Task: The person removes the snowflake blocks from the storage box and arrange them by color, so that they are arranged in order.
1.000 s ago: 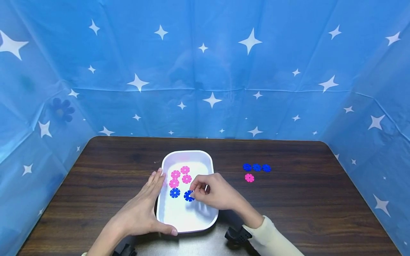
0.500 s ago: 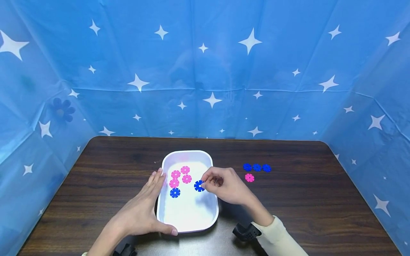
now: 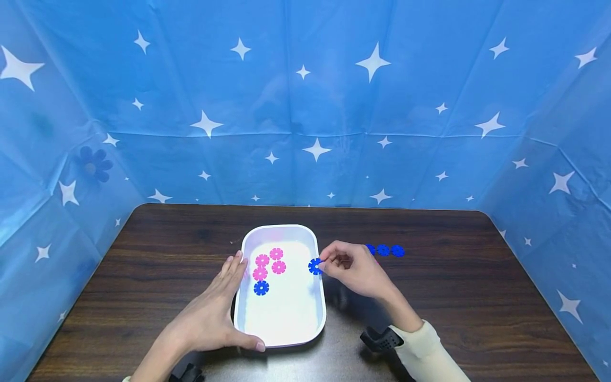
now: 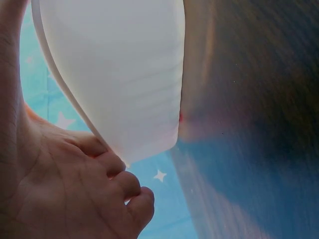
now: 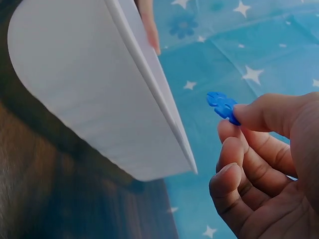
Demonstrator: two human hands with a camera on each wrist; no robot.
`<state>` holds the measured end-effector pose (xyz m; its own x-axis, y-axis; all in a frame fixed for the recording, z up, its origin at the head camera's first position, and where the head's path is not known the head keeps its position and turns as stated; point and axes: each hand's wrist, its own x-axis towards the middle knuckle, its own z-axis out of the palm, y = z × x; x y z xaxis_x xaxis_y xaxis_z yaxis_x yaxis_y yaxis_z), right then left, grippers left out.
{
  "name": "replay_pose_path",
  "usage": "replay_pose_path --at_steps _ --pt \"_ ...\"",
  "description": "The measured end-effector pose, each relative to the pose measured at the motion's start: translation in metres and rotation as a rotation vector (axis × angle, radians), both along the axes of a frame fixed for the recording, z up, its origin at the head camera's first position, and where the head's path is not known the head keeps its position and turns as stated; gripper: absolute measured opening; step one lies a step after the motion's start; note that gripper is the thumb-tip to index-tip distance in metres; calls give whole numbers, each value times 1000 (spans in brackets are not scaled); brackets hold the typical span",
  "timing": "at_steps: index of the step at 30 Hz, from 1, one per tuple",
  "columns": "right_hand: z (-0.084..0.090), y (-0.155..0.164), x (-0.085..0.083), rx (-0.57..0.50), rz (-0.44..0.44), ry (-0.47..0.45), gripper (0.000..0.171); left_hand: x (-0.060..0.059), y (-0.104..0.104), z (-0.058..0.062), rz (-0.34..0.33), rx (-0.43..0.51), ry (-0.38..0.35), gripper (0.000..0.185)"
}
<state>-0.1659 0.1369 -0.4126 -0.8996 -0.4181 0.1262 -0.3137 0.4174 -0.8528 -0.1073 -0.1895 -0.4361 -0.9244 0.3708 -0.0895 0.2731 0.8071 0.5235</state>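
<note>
Since a second ago the blue flower disc [image 3: 314, 266] has been lifted from the tray floor and carried rightward; it is now held above the right rim of the white tray [image 3: 281, 231]. Right hand [image 3: 353, 271]: disc pinched between thumb and forefinger, remaining fingers curled loosely beneath, as seen in the right wrist view, where the disc [image 5: 223, 106] shows just off the tray's edge [image 5: 149, 84]. Left hand [image 3: 210, 313]: unmoved, laid flat along the tray's left wall, fingers straight, thumb hooked round the near corner; in the left wrist view the fingers [image 4: 117, 164] are seen pressed against the tray's underside [image 4: 114, 69].

Inside the tray: four pink flower discs [image 3: 269, 263] clustered toward the far left, one blue disc [image 3: 261, 287] just nearer than them. On the table [image 3: 453, 297], right of the tray: a row of blue discs [image 3: 390, 250], its left end partly hidden behind the right hand. Cream sleeve [image 3: 429, 353] on the right forearm. Blue star-printed cloth [image 3: 305, 106] is hung around the table.
</note>
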Motion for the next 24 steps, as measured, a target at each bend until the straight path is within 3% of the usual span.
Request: replay_pose_path --at_steps 24 --pt "-11 55 -11 20 -135 -52 9 -1 0 -1 5 2 -11 160"
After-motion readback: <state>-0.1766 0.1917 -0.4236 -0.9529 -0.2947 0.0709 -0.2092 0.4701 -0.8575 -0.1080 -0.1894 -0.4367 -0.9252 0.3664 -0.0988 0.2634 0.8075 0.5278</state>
